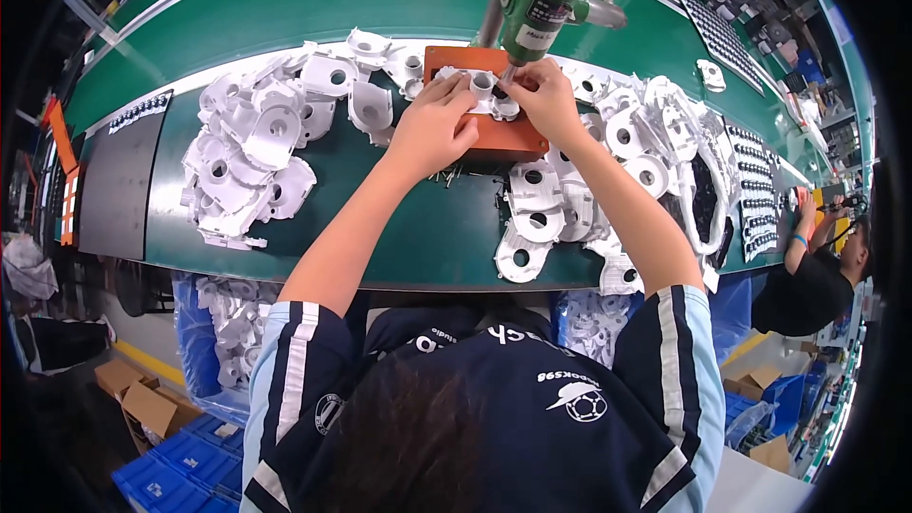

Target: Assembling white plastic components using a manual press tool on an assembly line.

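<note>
A white plastic housing (483, 87) with a round raised collar sits in an orange fixture block (508, 136). My left hand (437, 123) grips the left side of this housing, fingers over it and thumb toward the front. At its right side, my right hand (541, 97) has thumb and forefinger pinched together just beside the tip of a green bench-mounted machine (543, 14). Whatever lies between those fingertips is too small and hidden to make out. The machine's slim metal tip (510, 72) points down at the housing's right part.
White housings lie heaped left (271, 128) and right (622, 133) on the green bench (380, 261). Small screws (446, 174) lie before the fixture. Blue bins (195, 323) of white parts stand below the bench edge. Another person (817, 285) works at far right.
</note>
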Motion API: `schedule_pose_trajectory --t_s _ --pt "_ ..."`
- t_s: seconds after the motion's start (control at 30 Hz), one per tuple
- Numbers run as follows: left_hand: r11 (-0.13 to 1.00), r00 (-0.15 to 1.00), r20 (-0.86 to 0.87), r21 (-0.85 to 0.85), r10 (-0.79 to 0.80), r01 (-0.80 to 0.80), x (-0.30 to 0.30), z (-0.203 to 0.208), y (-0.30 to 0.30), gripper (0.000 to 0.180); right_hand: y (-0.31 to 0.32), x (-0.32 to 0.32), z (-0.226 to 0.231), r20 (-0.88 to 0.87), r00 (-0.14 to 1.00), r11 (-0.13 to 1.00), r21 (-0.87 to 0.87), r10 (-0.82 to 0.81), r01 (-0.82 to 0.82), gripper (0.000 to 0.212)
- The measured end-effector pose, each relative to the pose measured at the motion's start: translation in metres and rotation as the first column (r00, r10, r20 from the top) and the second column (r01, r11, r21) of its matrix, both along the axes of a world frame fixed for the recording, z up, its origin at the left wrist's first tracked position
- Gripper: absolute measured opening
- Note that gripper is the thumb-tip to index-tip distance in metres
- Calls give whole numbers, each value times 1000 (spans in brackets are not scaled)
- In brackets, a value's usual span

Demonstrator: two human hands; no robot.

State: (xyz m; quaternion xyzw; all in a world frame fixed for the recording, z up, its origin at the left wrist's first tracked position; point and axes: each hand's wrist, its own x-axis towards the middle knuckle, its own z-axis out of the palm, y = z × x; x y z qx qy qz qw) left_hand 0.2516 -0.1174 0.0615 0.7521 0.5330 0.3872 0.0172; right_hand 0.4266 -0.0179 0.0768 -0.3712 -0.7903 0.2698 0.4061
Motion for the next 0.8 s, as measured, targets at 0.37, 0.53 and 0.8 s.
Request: schedule_pose_trajectory --t_s 0.37,0.53,0.8 --pt "1000 1000 -21 -22 -5 5 0 1 2 24 -42 14 15 487 857 846 517 -166 -130 36" --pt "1000 999 -34 -17 -11 10 0 4 2 24 -49 18 22 578 804 889 432 -142 -153 44" --pt "999 1000 -10 48 3 -2 -2 2 -1 20 26 65 52 442 878 980 154 -184 128 26"
